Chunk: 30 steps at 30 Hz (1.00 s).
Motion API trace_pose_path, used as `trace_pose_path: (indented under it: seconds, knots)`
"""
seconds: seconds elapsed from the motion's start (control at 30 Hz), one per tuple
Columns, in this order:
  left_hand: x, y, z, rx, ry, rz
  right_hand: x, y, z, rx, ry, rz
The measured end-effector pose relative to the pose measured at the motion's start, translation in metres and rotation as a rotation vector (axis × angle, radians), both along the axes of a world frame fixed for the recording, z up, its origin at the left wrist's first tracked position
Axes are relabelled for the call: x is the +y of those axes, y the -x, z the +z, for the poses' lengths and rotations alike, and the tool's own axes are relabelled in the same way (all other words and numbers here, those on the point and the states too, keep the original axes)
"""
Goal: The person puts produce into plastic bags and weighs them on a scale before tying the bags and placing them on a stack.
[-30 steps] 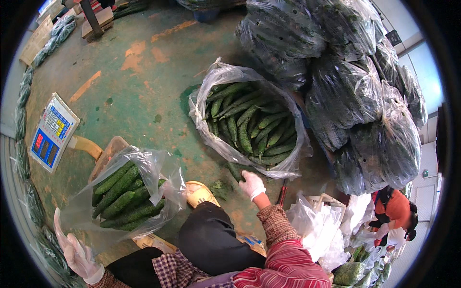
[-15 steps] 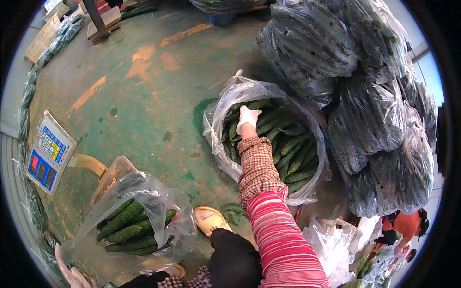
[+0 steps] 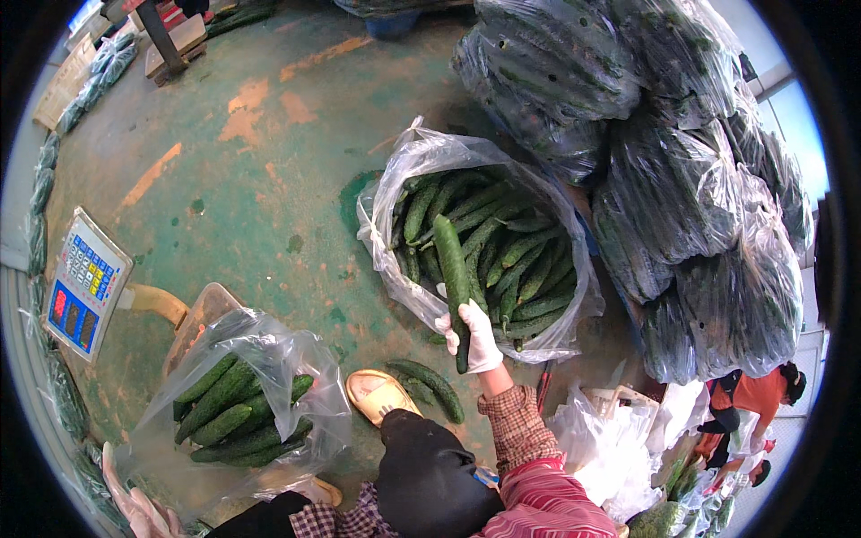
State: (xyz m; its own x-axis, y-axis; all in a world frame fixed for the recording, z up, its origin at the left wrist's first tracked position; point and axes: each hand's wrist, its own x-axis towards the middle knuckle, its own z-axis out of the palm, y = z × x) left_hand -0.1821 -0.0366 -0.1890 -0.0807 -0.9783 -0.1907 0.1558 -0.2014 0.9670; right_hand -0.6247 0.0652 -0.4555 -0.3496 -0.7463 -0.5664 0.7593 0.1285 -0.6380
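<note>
The white-gloved right hand (image 3: 478, 341) grips a long, bumpy, dark-green cucumber (image 3: 452, 260), its far end over a clear plastic bag (image 3: 430, 143); the white-gloved left hand (image 3: 139, 504), fingers extended, is well apart from it

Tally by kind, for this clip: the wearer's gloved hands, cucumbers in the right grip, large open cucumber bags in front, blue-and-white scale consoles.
Gloved hands: 2 (left hand, right hand)
Held cucumber: 1
Open bags: 2 (left bag, larger bag)
Scale console: 1
Total: 6
</note>
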Motion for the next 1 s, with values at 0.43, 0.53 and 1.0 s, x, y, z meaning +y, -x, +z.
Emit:
trace_pose_path:
  seconds: [0.43, 0.53, 1.0]
  knots:
    - [-0.004, 0.010, -0.002, -0.194, 0.040, 0.093, -0.132, 0.058, 0.007, 2.184, -0.733, 0.742]
    - [-0.007, 0.026, -0.002, -0.329, 0.095, 0.191, -0.155, 0.120, -0.066, 2.179, -0.997, 0.913]
    - [-0.001, -0.030, -0.008, 0.246, 0.034, -0.190, 0.075, 0.046, -0.006, 2.259, -0.080, 1.409]
